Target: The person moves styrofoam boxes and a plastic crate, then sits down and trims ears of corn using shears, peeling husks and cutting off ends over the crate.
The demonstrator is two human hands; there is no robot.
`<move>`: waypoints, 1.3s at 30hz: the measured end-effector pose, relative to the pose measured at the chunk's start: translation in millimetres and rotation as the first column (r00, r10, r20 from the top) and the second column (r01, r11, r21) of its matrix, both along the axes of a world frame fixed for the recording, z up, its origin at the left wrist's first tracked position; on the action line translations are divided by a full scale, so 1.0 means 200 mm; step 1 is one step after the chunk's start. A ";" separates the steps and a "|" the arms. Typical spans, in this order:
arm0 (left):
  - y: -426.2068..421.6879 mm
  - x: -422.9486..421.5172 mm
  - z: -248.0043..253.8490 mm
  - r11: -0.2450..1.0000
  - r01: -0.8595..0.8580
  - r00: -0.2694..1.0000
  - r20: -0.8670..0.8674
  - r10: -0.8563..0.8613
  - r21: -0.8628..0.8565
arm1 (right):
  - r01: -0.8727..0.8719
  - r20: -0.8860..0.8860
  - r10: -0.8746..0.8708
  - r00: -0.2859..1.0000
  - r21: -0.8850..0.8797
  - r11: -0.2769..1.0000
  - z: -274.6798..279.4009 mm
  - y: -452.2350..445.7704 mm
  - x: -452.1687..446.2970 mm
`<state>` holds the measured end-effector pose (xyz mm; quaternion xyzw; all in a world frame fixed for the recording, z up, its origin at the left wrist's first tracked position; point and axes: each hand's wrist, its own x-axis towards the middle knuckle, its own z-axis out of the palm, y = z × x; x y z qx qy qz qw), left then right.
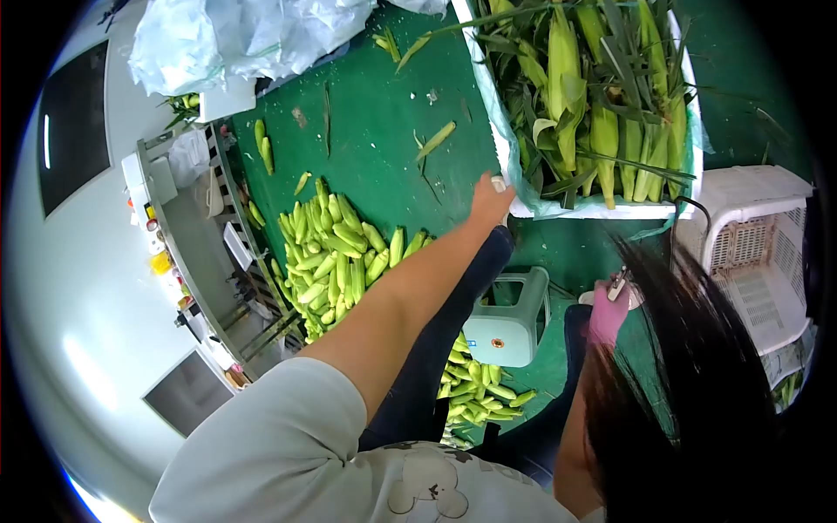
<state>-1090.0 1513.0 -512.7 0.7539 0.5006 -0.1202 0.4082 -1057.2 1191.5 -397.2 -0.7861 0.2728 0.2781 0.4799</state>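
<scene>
At the lower left corner of a white box (602, 209) lined with thin green plastic is my left hand (493, 199), bare, its fingers closed on the rim. Long green corn ears (562, 70) with leaves fill the box. My right hand (608, 312), in a pink glove, is below the box and apart from it. Its fingers are wrapped round a small tool (618, 283) with a pale metallic part; its exact kind cannot be made out. Dark hair hangs near this hand.
Trimmed corn (336, 253) lies heaped on the green floor (375, 122) at left, with another heap (479, 392) behind a pale green stool (506, 327). A white crate (750, 235) stands at right, plastic bags (253, 39) at upper left, a metal rail (235, 183) below them.
</scene>
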 end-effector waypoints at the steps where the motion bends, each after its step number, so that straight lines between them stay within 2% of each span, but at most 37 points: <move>1: 0.02 0.07 -0.02 0.999 0.021 1.000 0.018 -0.021 -0.033 | -0.084 0.051 0.084 0.995 -0.011 0.996 -0.12 -0.09 -0.07; 2: 0.00 0.12 -0.03 0.997 0.043 0.998 0.041 -0.040 -0.065 | -0.237 0.057 0.240 0.969 -0.048 0.970 -0.06 -0.11 -0.01; 3: -0.03 0.16 -0.07 1.000 -0.026 0.999 0.039 0.026 0.004 | -0.379 0.019 0.380 0.925 -0.054 0.924 -0.06 -0.17 0.08; 5: -0.11 0.25 -0.14 0.979 -0.146 0.989 0.055 0.139 0.139 | -0.424 0.052 0.430 0.901 -0.092 0.901 -0.13 -0.25 0.14; 6: -0.14 0.24 -0.16 0.965 -0.127 0.986 0.139 0.096 0.231 | -0.426 0.055 0.433 0.900 -0.101 0.899 -0.16 -0.30 0.15; 7: -0.15 0.26 -0.14 0.947 -0.127 0.986 0.143 0.087 0.294 | -0.426 0.054 0.433 0.900 -0.110 0.898 -0.18 -0.34 0.15; 8: -0.14 0.24 -0.16 0.957 -0.116 0.993 0.066 0.102 0.266 | -0.424 0.050 0.432 0.901 -0.116 0.898 -0.21 -0.38 0.15; 9: -0.11 0.25 -0.08 0.988 -0.127 0.992 0.006 0.127 0.087 | -0.420 0.047 0.428 0.903 -0.125 0.899 -0.24 -0.43 0.14; 10: -0.07 0.18 -0.15 0.996 -0.066 0.994 0.086 0.061 0.056 | -0.413 0.049 0.422 0.905 -0.137 0.901 -0.26 -0.47 0.12; 11: -0.07 0.19 -0.14 0.997 -0.080 0.993 0.090 0.079 0.017 | -0.400 0.052 0.411 0.910 -0.150 0.904 -0.28 -0.51 0.11; 13: -0.07 0.20 -0.12 0.998 -0.047 0.999 0.012 0.046 0.053 | -0.380 0.068 0.396 0.916 -0.180 0.907 -0.29 -0.56 0.09; 15: -0.03 0.17 -0.12 0.996 0.085 0.989 0.120 -0.089 0.039 | -0.361 0.084 0.391 0.917 -0.246 0.899 -0.29 -0.60 0.05; 16: -0.04 0.20 -0.08 0.995 0.091 0.989 0.118 -0.093 0.027 | -0.356 0.082 0.394 0.915 -0.295 0.887 -0.28 -0.62 0.04; 17: -0.03 0.18 -0.14 0.993 0.103 0.964 0.239 -0.114 0.057 | -0.357 0.062 0.408 0.911 -0.375 0.855 -0.28 -0.63 0.03; 19: 0.01 0.17 -0.21 0.993 0.101 0.952 0.282 -0.115 0.065 | -0.372 -0.020 0.442 0.897 -0.574 0.730 -0.29 -0.65 0.01; 20: -0.01 0.16 -0.22 0.996 0.072 0.955 0.283 -0.086 0.058 | -0.366 -0.008 0.441 0.898 -0.572 0.734 -0.26 -0.65 0.01; 21: -0.02 0.16 -0.22 0.998 0.042 0.957 0.284 -0.054 0.048 | -0.266 0.154 0.297 0.942 -0.190 0.945 -0.17 -0.66 0.02; 22: -0.02 0.20 -0.20 0.999 0.015 0.957 0.289 -0.027 0.043 | -0.125 0.178 0.082 0.981 0.249 0.960 -0.09 -0.67 0.04; 23: 0.00 0.21 -0.22 1.000 0.016 0.931 0.365 -0.018 0.007 | -0.263 0.325 0.275 0.905 -0.082 0.961 0.00 -0.59 0.03; 25: -0.01 0.17 -0.25 0.997 0.010 0.870 0.491 0.029 -0.077 | -0.309 0.381 0.407 0.830 -0.294 0.904 0.00 -0.51 0.01; 26: -0.06 0.18 -0.19 0.990 -0.036 0.827 0.552 0.105 -0.134 | -0.295 0.373 0.383 0.845 -0.273 0.916 -0.08 -0.48 0.00; 27: -0.03 0.20 -0.26 0.998 0.003 0.808 0.588 0.038 -0.068 | -0.285 0.358 0.358 0.862 -0.241 0.928 -0.17 -0.43 0.00; 29: -0.09 0.19 -0.17 0.950 -0.090 0.778 0.574 0.255 -0.300 | -0.297 0.328 0.405 0.853 -0.333 0.895 -0.30 -0.32 0.04; 31: -0.07 0.19 -0.23 0.988 -0.063 0.780 0.610 0.135 -0.138 | -0.164 0.426 0.284 0.859 -0.296 0.941 -0.49 -0.25 0.10; 32: -0.08 0.19 -0.26 0.990 -0.092 0.770 0.622 0.139 -0.107 | -0.096 0.518 0.266 0.813 -0.332 0.939 -0.56 -0.21 0.13; 33: -0.09 0.18 -0.17 0.990 -0.087 0.788 0.600 0.139 -0.115 | -0.038 0.603 0.264 0.752 -0.361 0.932 -0.62 -0.19 0.18; 34: -0.05 0.19 -0.24 0.998 -0.050 0.799 0.598 0.068 -0.047 | 0.066 0.688 0.092 0.720 -0.200 0.978 -0.69 -0.16 0.21; 35: -0.04 0.19 -0.26 0.996 -0.035 0.877 0.481 -0.007 0.079 | 0.081 0.605 -0.047 0.795 -0.028 0.996 -0.72 -0.13 0.28; 37: -0.04 0.18 -0.23 0.984 -0.054 0.894 0.447 -0.029 0.171 | 0.231 0.348 -0.320 0.881 0.273 0.934 -0.75 -0.07 0.40; 38: -0.04 0.18 -0.19 0.990 -0.045 0.919 0.394 -0.010 0.131 | 0.306 0.337 -0.446 0.829 0.395 0.867 -0.85 -0.05 0.50; 39: -0.02 0.20 -0.31 0.993 -0.031 0.912 0.409 -0.019 0.116 | 0.328 0.306 -0.440 0.844 0.354 0.876 -0.80 0.02 0.55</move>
